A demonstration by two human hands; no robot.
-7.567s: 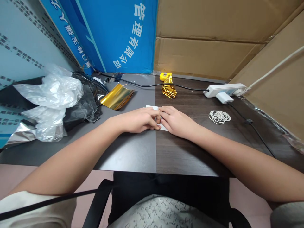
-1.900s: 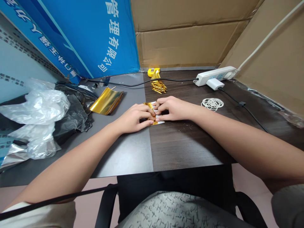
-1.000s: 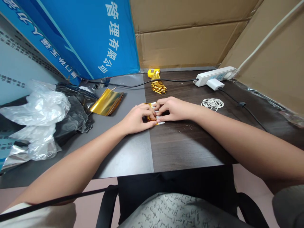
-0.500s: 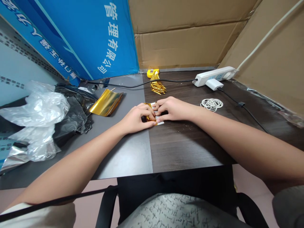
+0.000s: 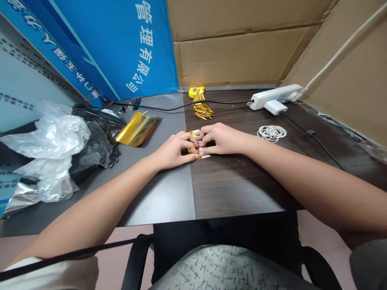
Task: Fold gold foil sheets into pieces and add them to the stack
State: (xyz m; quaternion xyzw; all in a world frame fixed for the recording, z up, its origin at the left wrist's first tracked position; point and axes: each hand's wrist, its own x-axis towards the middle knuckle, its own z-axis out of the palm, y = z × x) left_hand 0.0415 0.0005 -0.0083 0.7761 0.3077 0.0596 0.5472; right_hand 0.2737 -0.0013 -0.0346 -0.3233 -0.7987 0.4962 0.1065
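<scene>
A small sheet of gold paper with a white back lies on the dark table, partly folded. My left hand and my right hand meet over it, fingertips pinched on its folds and pressing it to the table. Most of the sheet is hidden under my fingers; a white edge shows at the near right.
A stack of gold sheets lies to the left, beside crumpled clear and black plastic bags. Several folded gold pieces sit at the back by a yellow object. White rubber bands, a power strip and cables lie right.
Since 7.6 s ago the flat white sheet has been folded so its gold side shows. Over the last second my fingers only shift slightly on the folds.
</scene>
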